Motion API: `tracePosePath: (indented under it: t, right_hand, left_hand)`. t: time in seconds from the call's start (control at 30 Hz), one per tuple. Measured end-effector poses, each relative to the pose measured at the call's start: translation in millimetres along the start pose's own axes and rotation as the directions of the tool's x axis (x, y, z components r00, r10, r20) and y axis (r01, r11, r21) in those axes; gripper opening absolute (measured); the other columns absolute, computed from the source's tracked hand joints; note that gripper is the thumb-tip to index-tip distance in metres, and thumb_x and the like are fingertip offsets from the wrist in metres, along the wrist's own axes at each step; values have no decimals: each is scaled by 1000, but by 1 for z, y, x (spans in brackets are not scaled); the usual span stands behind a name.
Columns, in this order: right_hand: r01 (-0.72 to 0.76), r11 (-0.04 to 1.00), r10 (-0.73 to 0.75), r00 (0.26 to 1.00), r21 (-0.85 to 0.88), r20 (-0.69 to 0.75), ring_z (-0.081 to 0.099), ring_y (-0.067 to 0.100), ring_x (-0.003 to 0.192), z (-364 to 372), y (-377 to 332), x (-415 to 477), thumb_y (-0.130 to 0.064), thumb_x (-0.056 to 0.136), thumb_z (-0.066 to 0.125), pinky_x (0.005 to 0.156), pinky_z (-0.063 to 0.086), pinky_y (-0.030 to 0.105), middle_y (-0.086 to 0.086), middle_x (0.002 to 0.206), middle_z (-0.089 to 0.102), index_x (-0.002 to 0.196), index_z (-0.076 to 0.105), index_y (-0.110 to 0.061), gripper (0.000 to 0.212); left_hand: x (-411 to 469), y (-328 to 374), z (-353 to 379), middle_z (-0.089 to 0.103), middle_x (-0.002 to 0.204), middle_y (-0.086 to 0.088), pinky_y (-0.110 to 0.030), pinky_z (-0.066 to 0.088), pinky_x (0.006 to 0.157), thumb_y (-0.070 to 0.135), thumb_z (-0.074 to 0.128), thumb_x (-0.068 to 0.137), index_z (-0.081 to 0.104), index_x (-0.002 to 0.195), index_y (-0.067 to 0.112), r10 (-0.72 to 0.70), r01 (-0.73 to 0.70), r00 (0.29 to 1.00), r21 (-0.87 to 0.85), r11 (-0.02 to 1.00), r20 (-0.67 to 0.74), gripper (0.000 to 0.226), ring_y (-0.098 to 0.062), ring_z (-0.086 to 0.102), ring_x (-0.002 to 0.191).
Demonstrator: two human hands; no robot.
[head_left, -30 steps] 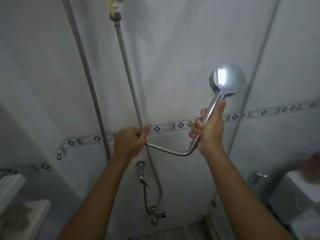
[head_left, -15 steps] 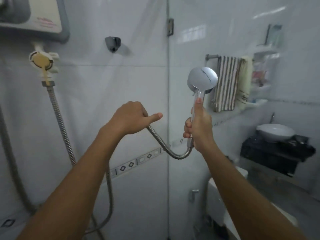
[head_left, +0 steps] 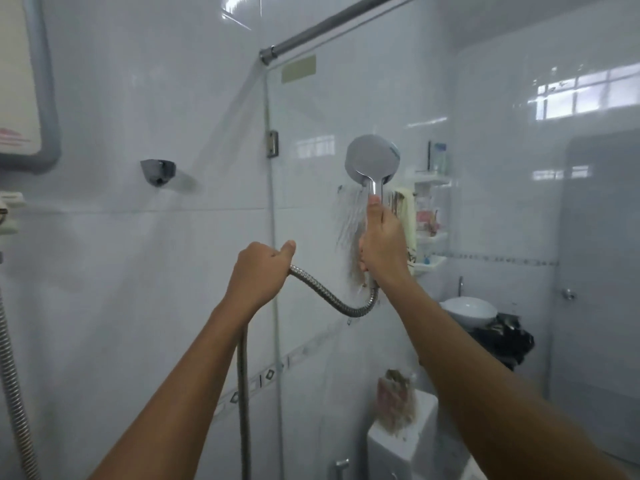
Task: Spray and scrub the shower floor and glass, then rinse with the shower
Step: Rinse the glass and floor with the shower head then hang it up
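My right hand [head_left: 382, 242] grips the chrome handle of the shower head [head_left: 372, 161], held upright with its round face turned toward the glass panel [head_left: 311, 209]. Water streaks run down the glass just left of that hand. My left hand [head_left: 259, 270] is closed around the metal hose [head_left: 332, 301], which loops from it down and up to the handle's base. The shower floor is out of view.
A chrome wall holder [head_left: 157, 171] is on the tiled wall at left, with a water heater [head_left: 24, 98] at the far left edge. Behind the glass stand a toilet tank [head_left: 405, 441], a basin [head_left: 469, 310], and a corner shelf [head_left: 431, 209]. A rail [head_left: 332, 26] tops the glass.
The view swung up and right from the tiled wall to the glass panel. Both hands rose with the shower head and hose, and water now streaks the glass.
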State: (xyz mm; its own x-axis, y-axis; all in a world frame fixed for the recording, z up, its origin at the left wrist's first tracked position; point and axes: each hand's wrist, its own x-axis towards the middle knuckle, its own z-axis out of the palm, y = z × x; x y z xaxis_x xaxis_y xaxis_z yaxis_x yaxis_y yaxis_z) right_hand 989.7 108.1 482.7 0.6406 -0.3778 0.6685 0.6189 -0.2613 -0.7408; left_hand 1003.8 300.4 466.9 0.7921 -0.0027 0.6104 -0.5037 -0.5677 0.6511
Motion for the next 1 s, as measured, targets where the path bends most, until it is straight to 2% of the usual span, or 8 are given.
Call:
tracePosePath:
  t: [0.13,0.3,0.43,0.57,0.77,1.0]
  right_hand:
    - [53,997,-54,998,-65,-13,44,15,44,14,-10,26,-56,105,30,37,43,30,4,62,45,84,45,-14,49]
    - [111,993,-112,993,-41,-34,48,20,48,30,-35,57,-59,104,29,37,42,28,7,65,48,82,46,-13,53]
    - [165,984,-164,986,-74,13,53,25,50,50,-46,68,-61,103,26,34,40,25,12,69,52,88,52,-7,61]
    - [165,986,-165,986,-26,30,50,23,47,58,-56,79,-59,104,27,35,40,25,11,67,50,83,48,-12,56]
    - [181,983,-181,983,-39,-9,48,21,49,39,-84,88,-60,103,27,37,41,25,9,68,48,85,49,-12,56]
    - [190,981,-186,978,32,-91,36,15,40,-15,-135,70,-60,103,27,37,34,23,5,62,40,79,40,-16,52]
  left_hand:
    - [19,21,-5,51,58,-9,-31,34,53,43,51,98,44,53,8,-26,24,999,-55,998,-42,57,-23,40,49]
    - [38,40,-22,56,58,-6,-29,38,55,39,51,98,58,58,5,-90,80,994,-154,985,-64,53,-23,45,49]
    - [51,57,-30,60,67,-8,-27,38,52,39,51,97,58,60,6,-93,78,993,-204,976,-66,50,-24,42,47]
    - [56,66,-37,55,63,-6,-27,38,51,39,49,99,59,61,6,-85,61,992,-225,972,-98,52,-22,40,48]
    - [47,68,-46,51,58,-4,-25,35,46,41,48,99,59,62,7,-139,99,984,-297,950,-116,52,-22,39,44]
    - [18,99,-46,46,52,0,-22,30,41,57,41,101,63,70,4,-84,50,993,-344,938,-87,65,-18,38,42]
